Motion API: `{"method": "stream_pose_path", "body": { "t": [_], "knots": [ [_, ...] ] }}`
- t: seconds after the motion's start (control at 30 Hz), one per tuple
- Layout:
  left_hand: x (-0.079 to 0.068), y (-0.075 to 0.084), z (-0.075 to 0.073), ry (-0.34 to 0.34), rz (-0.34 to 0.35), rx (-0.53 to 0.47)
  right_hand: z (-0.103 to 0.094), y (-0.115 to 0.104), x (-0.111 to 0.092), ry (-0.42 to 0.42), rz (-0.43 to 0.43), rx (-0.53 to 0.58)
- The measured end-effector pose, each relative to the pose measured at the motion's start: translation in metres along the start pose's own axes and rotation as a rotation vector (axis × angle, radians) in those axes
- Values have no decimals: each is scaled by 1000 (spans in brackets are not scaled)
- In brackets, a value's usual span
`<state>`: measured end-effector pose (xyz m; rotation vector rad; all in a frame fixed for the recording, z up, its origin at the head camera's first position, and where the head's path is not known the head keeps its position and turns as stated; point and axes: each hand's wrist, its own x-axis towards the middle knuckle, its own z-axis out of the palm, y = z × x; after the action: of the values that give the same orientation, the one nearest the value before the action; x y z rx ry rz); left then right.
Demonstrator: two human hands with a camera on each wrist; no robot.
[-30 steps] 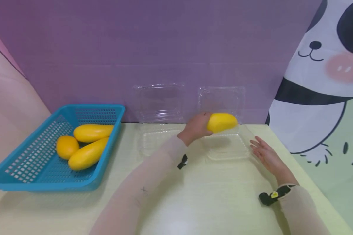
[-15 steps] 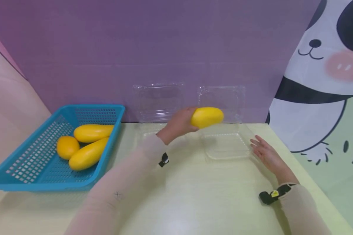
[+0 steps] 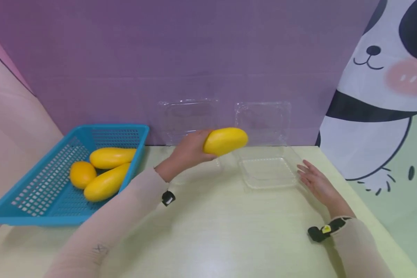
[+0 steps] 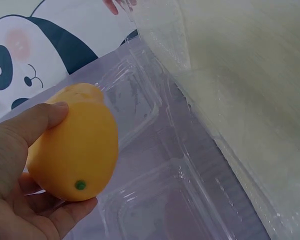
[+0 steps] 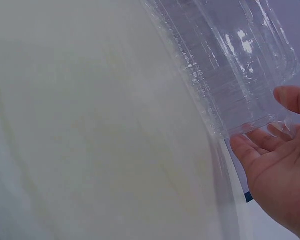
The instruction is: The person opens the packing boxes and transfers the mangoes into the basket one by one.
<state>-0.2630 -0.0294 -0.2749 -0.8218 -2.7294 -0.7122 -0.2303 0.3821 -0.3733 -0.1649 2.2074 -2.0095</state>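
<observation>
My left hand (image 3: 189,150) grips a plump yellow mango (image 3: 226,141), thumb on one side and fingers round the other. In the left wrist view a small green stem spot shows on the near end of this mango (image 4: 80,145). It is held up over the gap between two clear plastic clamshell boxes. Fingers relaxed, my right hand (image 3: 317,183) is beside the right clamshell box (image 3: 269,173), fingertips right at its side edge. The left clamshell box (image 3: 189,112) stands with its lid up, its base partly hidden behind my left hand.
On the left of the table (image 3: 226,231) stands a blue perforated plastic basket (image 3: 31,221) with three yellow fruits (image 3: 105,183) in it. A purple backdrop (image 3: 194,46) rises behind the boxes, and a panda-print panel (image 3: 372,150) borders the right side.
My left hand has carried the mango leftward, from over the right box to between the two boxes. The right hand has stayed in place.
</observation>
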Motion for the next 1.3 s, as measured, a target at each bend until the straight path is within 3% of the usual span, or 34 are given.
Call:
{"method": "stream_pose_path", "body": {
  "t": [0.37, 0.53, 0.67, 0.87, 1.3],
  "knots": [
    [-45, -24, -23, 33, -71, 56, 0, -1, 1, -2, 9, -10],
    [-66, -36, -40, 58, -99, 67, 0, 0, 3, -4, 17, -9],
    [-79, -46, -55, 87, -123, 80, -1, -1, 3, 1, 20, 5],
    [-95, -59, -70, 70, -191, 82, -2, -1, 2, -3, 12, -14],
    [-132, -55, -77, 116, -214, 88, -2, -2, 2, -2, 18, -34]
  ]
}}
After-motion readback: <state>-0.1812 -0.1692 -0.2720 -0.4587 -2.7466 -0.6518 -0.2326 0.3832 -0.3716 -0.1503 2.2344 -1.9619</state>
